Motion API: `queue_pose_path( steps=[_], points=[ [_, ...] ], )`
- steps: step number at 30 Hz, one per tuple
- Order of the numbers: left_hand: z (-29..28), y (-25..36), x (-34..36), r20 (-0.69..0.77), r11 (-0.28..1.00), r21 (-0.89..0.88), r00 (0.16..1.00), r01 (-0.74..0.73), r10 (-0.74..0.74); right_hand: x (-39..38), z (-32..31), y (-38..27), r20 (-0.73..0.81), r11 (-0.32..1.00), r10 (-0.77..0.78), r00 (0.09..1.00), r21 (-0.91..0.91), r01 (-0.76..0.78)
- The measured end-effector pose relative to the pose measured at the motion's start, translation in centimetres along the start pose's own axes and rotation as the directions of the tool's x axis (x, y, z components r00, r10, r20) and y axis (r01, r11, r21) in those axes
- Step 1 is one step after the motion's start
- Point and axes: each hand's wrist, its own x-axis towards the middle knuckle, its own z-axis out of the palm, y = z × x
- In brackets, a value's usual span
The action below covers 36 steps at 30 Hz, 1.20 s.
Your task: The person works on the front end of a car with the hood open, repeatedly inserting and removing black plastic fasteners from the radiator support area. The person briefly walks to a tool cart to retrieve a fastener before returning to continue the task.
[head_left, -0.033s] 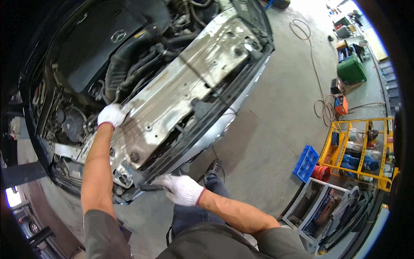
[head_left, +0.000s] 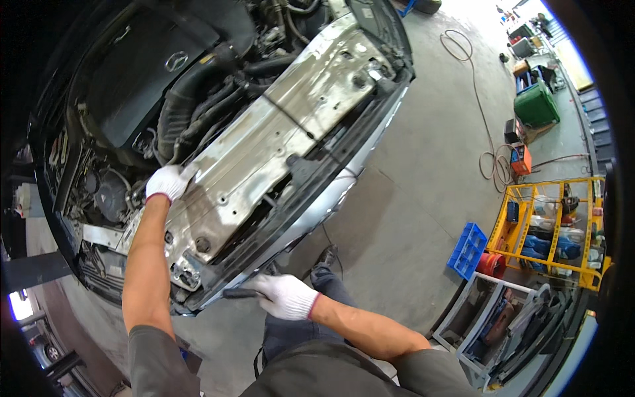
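The hood is up on a car, and a long bare metal front panel with worn paint runs across the front of its engine bay. My left hand, in a white glove, grips the panel's rear edge, its thumb lying along the top while the other fingers are mostly hidden. My right hand, also gloved, is closed round a short, dark, elongated object. That object points left, just outside the near end of the bumper; its exact kind does not show.
Black ribbed hoses and an engine cover lie behind the panel. To the right stand a yellow rack with bottles, a blue crate, a red bucket and a grey cart. A hose crosses the floor.
My right hand has shifted slightly right and nearer to me, bringing the dark object away from the bumper's corner. My left hand keeps its place on the panel.
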Motion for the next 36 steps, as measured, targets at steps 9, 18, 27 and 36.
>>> queue_pose_path(
  steps=[9, 18, 27, 36],
  points=[
    [0.5, 4.1, -3.8, -0.235, 0.968, -0.176, 0.947, 0.179, -0.218, -25.3, -9.7, 12.2, -0.098, 0.546, 0.814, 0.572, 0.463, -0.698],
    [3.1, 29.5, -21.1, 0.028, 0.780, -0.560, 0.935, -0.279, 0.355, -27.5, -22.9, 12.1, -0.371, 0.404, 0.856, 0.360, 0.915, -0.017],
    [0.2, 51.5, -16.0, -0.280, 0.385, -0.757, 0.795, -0.527, 0.538, -16.9, -33.2, 11.9, -0.633, 0.679, 0.734, 0.245, 0.697, -0.232],
    [-3.5, 59.5, -2.8, -0.127, 0.077, -0.976, 0.816, -0.206, 0.564, -13.8, -48.7, 14.6, -0.191, 0.200, 0.876, 0.443, 0.979, 0.026]
  ],
)
